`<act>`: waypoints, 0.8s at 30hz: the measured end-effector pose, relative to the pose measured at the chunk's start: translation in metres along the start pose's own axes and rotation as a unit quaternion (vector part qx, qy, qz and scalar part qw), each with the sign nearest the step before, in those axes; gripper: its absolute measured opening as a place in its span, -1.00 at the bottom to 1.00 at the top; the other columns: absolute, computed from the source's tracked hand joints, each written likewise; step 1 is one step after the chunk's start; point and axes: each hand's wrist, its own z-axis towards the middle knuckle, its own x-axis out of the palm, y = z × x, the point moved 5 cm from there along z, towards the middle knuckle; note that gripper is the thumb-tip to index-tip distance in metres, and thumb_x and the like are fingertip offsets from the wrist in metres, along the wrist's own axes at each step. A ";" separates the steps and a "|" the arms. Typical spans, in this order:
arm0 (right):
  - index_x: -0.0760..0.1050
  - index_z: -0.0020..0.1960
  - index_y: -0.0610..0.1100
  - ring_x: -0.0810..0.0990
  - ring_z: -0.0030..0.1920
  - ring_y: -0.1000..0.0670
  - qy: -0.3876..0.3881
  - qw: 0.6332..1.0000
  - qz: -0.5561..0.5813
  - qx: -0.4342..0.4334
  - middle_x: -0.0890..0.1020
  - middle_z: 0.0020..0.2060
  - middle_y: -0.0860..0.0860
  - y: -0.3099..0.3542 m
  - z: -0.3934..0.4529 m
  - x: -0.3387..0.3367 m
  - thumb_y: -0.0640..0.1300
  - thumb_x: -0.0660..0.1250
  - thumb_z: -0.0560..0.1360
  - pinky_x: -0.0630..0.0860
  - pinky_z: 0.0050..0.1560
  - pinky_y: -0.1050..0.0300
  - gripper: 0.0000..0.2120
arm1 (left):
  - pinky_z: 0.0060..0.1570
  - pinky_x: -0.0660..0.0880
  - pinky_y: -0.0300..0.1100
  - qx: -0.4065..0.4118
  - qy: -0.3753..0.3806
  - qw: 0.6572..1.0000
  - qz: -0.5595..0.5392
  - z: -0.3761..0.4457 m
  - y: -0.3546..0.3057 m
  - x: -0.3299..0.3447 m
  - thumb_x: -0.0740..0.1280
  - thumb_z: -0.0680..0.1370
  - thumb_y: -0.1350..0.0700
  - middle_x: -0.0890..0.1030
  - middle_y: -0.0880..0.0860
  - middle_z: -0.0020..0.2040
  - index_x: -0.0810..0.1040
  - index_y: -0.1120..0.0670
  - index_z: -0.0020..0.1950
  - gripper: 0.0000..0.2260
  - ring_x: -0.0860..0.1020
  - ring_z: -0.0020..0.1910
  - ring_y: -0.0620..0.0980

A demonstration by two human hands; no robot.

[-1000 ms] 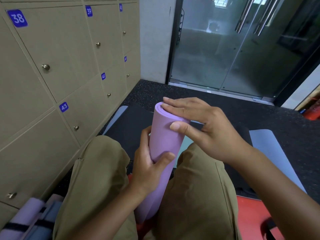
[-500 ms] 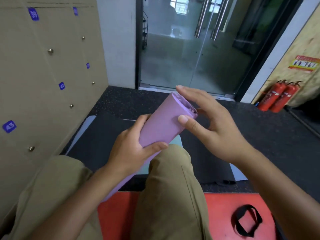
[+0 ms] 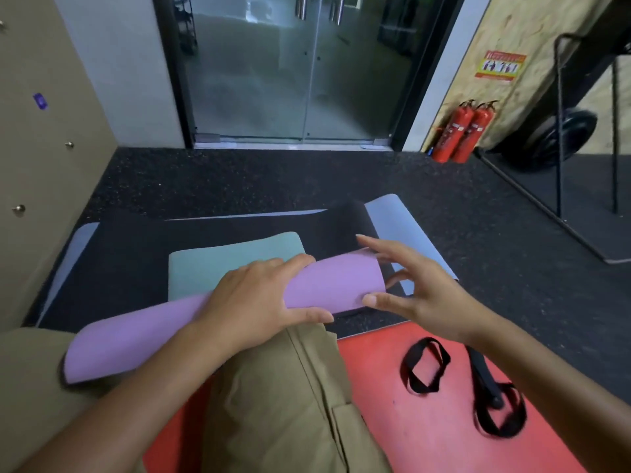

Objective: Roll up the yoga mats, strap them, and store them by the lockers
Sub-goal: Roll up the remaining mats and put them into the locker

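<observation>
From my head camera, the rolled purple foam yoga mat (image 3: 211,322) lies across my lap, running from 8 o'clock up toward 2 o'clock over my khaki trousers (image 3: 273,397). My left hand (image 3: 259,298) wraps over its middle, fingers curled across the top and thumb hooked beneath, gripping it. My right hand (image 3: 416,291) is spread at the roll's far end, at 3 o'clock from the left hand; its fingers are straight and apart, thumb tip touching the end edge, holding nothing. Just beyond the roll, at 12 o'clock, a flat pale green mat (image 3: 218,261) lies on a wide black mat (image 3: 136,247). At 5 o'clock, on the flat red mat (image 3: 409,435) under me, two black loop straps (image 3: 423,370) lie near each other. The beige lockers (image 3: 41,172) stand at 9 o'clock.
</observation>
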 end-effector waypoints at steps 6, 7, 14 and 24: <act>0.36 0.53 0.12 0.57 0.25 0.19 -0.007 0.994 -0.011 0.107 0.57 0.31 0.23 -0.055 -0.035 -0.003 0.08 0.48 0.49 0.54 0.11 0.31 -0.35 | 0.11 0.42 -0.04 0.005 -0.015 0.999 0.041 0.003 -0.004 0.023 0.01 0.25 -0.69 0.60 -0.15 0.22 0.37 -0.28 0.40 -0.15 0.49 0.28 -0.02; 0.39 0.51 0.12 0.57 0.24 0.22 -0.001 0.992 -0.026 0.126 0.59 0.27 0.23 -0.068 -0.041 -0.004 0.08 0.47 0.51 0.54 0.10 0.31 -0.40 | 0.11 0.42 -0.04 0.004 -0.015 0.999 0.042 0.004 -0.004 0.024 0.01 0.26 -0.69 0.60 -0.15 0.20 0.37 -0.28 0.39 -0.17 0.49 0.27 -0.02; 0.57 0.26 0.15 0.58 0.12 0.24 0.077 0.947 -0.165 0.263 0.64 0.09 0.26 -0.178 -0.071 -0.005 0.05 0.60 0.40 0.56 0.06 0.17 -0.54 | -0.08 0.33 -0.08 -0.011 -0.011 0.998 0.061 0.007 -0.004 0.028 0.03 0.31 -0.68 0.58 -0.16 0.17 0.35 -0.25 0.33 -0.23 0.52 0.21 -0.03; 0.50 0.09 -0.03 0.49 0.01 0.00 0.164 0.884 -0.269 0.345 0.49 0.00 0.02 -0.251 -0.083 0.001 -0.06 0.61 0.40 0.40 -0.02 0.18 -0.62 | -0.18 0.28 -0.06 -0.039 0.010 0.998 0.040 0.006 0.011 0.023 0.07 0.33 -0.65 0.55 -0.18 0.14 0.36 -0.23 0.26 -0.30 0.51 0.18 -0.05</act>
